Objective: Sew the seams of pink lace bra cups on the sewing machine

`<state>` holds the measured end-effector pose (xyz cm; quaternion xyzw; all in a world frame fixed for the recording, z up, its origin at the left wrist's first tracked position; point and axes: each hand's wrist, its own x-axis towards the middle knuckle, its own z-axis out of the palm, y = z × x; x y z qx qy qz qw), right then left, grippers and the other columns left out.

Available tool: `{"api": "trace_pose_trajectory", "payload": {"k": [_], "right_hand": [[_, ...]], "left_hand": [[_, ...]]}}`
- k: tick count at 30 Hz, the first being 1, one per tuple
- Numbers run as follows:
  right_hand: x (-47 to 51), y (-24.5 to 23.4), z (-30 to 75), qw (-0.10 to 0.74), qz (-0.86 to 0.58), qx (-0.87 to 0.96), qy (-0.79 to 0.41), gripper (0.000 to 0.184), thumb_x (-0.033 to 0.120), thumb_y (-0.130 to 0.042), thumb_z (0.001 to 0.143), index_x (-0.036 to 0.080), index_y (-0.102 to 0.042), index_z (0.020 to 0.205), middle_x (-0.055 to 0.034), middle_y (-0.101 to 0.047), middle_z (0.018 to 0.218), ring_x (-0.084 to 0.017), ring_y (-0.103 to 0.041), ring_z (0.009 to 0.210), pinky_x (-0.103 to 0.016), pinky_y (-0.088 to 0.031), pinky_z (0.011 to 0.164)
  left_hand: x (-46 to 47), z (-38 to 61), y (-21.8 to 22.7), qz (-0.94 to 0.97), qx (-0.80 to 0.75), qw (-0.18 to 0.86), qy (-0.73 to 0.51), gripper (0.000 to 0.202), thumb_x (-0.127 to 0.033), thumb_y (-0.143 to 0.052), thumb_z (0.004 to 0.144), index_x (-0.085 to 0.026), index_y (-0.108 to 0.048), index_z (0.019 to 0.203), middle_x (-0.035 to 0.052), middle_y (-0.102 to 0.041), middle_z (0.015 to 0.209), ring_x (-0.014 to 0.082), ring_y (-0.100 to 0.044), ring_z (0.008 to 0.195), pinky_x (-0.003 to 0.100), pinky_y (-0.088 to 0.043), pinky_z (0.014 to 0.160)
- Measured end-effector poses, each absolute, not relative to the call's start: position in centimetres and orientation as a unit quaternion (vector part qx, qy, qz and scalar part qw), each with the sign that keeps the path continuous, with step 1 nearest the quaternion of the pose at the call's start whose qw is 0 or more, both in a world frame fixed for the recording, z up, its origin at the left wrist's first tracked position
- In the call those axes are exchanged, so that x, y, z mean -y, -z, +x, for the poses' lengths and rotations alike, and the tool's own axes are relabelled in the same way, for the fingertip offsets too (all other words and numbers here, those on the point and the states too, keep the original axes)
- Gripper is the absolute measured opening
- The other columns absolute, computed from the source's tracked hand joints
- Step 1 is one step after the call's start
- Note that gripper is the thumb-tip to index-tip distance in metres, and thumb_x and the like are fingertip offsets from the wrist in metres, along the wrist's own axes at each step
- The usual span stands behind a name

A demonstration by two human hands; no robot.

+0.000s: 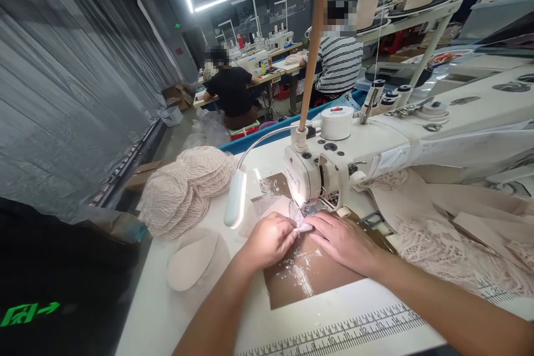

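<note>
My left hand (270, 240) pinches the near edge of a pale pink piece of lace fabric (301, 225) just in front of the needle of a white sewing machine (301, 169). From the other side my right hand (344, 239) lies with its fingertips on the same fabric, close to the presser foot. Some of the fabric spreads to the left behind my left hand. Both hands rest over a brown, glossy sheet (304, 283) on the table. Whether the right fingers grip or only press the fabric is hard to make out.
Stacked lace cups (173, 200) lie on the table's left, with flat beige rounds (194, 261) nearer me. A small lamp (236, 197) bends over the work. Lace pieces (442, 233) heap at the right. A ruler strip (334, 339) lines the front edge. Two people sit at machines beyond.
</note>
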<state>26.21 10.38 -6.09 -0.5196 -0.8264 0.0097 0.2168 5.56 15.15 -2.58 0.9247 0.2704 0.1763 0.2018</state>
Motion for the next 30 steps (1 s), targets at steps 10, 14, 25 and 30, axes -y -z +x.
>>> {"api": "trace_pose_trajectory", "payload": {"k": [10,14,25,30], "right_hand": [[-11.2,6.2,26.1,0.237,-0.509,0.827,-0.014,0.028,0.018,-0.037,0.093,0.019,-0.060,0.077,-0.0017,-0.061,0.075,-0.013,-0.058,0.063,-0.024,-0.040,0.056],[-11.0,5.7,26.2,0.246,-0.508,0.825,-0.032,0.025,0.021,-0.039,0.094,0.020,-0.058,0.079,-0.0011,-0.062,0.076,-0.013,-0.059,0.067,-0.024,-0.042,0.059],[-10.5,5.6,25.5,0.248,-0.496,0.830,0.049,0.022,0.018,-0.041,0.093,0.017,-0.061,0.084,-0.0032,-0.062,0.078,-0.013,-0.056,0.060,-0.025,-0.039,0.057],[-9.9,6.1,26.5,0.265,-0.440,0.857,0.049,0.037,0.020,-0.033,0.096,0.018,-0.060,0.070,-0.0018,-0.054,0.069,-0.013,-0.048,0.060,-0.025,-0.035,0.058]], "left_hand": [[-15.2,4.9,1.6,0.942,-0.253,0.185,-0.117,0.024,-0.014,-0.055,0.074,-0.019,-0.058,0.097,0.0068,-0.064,0.093,0.0221,-0.057,0.088,0.035,-0.047,0.081],[-15.2,5.2,1.9,0.931,-0.287,0.171,-0.150,0.018,-0.016,-0.043,0.087,-0.018,-0.060,0.085,0.0054,-0.063,0.079,0.0182,-0.057,0.076,0.030,-0.046,0.071],[-15.2,5.9,2.2,0.925,-0.218,0.240,-0.197,0.039,-0.034,-0.033,0.098,-0.017,-0.060,0.077,0.0052,-0.067,0.083,0.0156,-0.061,0.082,0.030,-0.044,0.088],[-15.3,5.2,1.3,0.959,-0.220,0.137,-0.119,0.025,-0.040,-0.058,0.084,-0.016,-0.065,0.086,0.0093,-0.067,0.096,0.0234,-0.061,0.090,0.035,-0.047,0.083]]}}
